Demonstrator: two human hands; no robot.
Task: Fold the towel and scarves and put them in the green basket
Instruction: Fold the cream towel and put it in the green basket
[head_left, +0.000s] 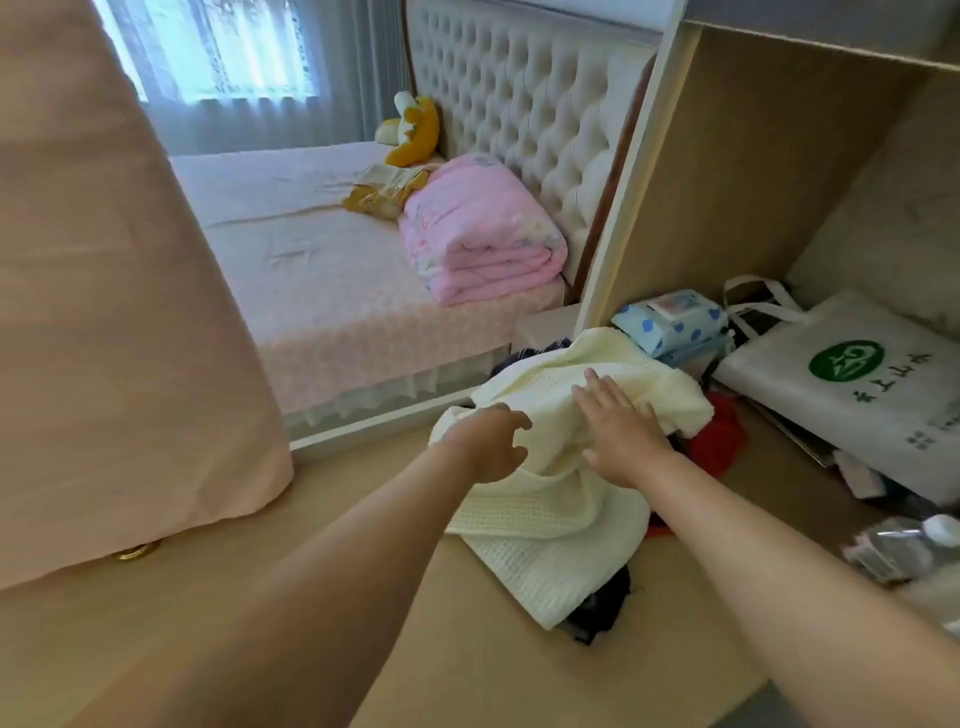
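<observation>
Cream towel (545, 519) is heaped on a wooden shelf (363, 597), over a red cloth (722, 436). R hand (618, 431) is laid flat on it, fingers straight. L hand (493, 441) is curled at its left edge; grasp can't be told. A green logo is printed on a white bag (857, 395), writing unreadable. Bed (311, 270) w/ pink quilt (483, 228) is seen behind.

Dark scarf (600, 605) mostly under towel (540, 519)
</observation>
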